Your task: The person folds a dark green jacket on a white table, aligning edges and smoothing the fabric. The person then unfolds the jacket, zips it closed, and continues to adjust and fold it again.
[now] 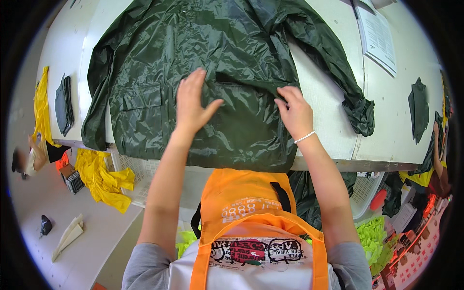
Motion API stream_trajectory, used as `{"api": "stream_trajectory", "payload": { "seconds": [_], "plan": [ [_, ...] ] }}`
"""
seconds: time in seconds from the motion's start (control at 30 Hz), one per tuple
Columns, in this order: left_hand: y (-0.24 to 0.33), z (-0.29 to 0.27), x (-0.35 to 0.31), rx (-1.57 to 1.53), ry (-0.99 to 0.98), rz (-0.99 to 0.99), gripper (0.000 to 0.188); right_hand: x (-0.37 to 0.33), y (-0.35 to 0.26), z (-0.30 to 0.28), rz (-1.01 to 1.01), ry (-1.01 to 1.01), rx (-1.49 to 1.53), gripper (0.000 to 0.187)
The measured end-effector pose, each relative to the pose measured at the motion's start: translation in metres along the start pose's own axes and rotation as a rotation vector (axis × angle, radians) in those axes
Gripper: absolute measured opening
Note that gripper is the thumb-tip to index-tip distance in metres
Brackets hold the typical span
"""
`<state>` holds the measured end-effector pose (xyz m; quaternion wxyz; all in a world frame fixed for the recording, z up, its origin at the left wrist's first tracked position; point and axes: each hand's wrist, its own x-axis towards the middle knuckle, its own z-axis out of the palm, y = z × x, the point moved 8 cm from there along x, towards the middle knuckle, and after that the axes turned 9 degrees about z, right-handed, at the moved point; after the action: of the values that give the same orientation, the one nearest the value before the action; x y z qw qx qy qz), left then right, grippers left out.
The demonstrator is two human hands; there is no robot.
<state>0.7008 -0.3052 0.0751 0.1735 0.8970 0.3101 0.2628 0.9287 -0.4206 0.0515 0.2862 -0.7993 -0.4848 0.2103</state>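
A dark green, shiny rain jacket [241,116] lies spread on the white table with its hem toward me, reaching past the near edge. My left hand [192,104] rests flat on the front beside the centre placket, its thumb held away from the fingers. At the right-hand pocket, my right hand [296,113] has thumb and fingers bent together on the outer end of the pocket flap [251,84]. That flap stands slightly raised along its upper edge. The other pocket flap [141,98] lies down on the left side.
Folded dark green pieces [64,105] lie on the table's left, and another folded dark piece [418,110] on its right. Printed sheets [378,41] sit at the far right. Yellow garments [101,176] hang over a white crate [142,181] below. Other people work at both sides.
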Motion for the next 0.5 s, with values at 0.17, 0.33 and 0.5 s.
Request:
{"api": "stream_trajectory", "payload": {
  "seconds": [0.17, 0.33, 0.5],
  "plan": [
    [0.076, 0.058, 0.042, 0.054, -0.223, 0.325, 0.059, -0.004, 0.027, 0.007, 0.112, -0.149, 0.292, 0.016],
    [0.088, 0.096, 0.05, 0.056, -0.226, 0.335, 0.04, 0.011, 0.066, 0.002, 0.531, -0.004, 0.407, 0.021],
    [0.076, 0.088, 0.054, -0.161, 0.011, 0.26, 0.029, 0.023, 0.078, 0.014, 0.661, -0.013, 0.504, 0.029]
  ]
}}
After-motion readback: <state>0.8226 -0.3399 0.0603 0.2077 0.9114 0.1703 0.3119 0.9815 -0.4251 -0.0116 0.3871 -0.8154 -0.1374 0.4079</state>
